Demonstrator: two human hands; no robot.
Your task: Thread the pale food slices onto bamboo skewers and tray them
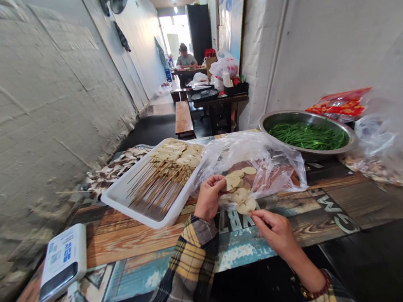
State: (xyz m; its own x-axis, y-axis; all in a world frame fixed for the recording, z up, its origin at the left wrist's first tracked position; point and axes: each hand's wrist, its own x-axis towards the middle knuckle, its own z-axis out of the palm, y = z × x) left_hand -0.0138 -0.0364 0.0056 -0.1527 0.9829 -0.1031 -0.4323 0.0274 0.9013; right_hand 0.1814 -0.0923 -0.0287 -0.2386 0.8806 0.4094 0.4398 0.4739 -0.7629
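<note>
My left hand (pixel 210 198) is closed in a pinch on the edge of a pale, thin round slice (pixel 233 182). Lower and to the right, the thumb and fingers of my right hand (pixel 275 232) pinch the near edge of two overlapping pale slices (pixel 245 206); whether a stick runs through them I cannot make out. More loose round slices (pixel 249 170) lie just beyond, on a clear plastic bag (pixel 279 161) spread on the table. Left of my hands, a white tray (pixel 164 221) holds many thin wooden skewers (pixel 159 183) with similar slices (pixel 179 150) on their far ends.
A steel bowl (pixel 351 145) of green chives or similar stalks stands right, beside plastic bags (pixel 376 134). Sliced mushrooms (pixel 115 169) lie behind the tray. A white device (pixel 62 261) with a cable sits front left on the wood-patterned table (pixel 133 250). A person (pixel 185 57) sits far back.
</note>
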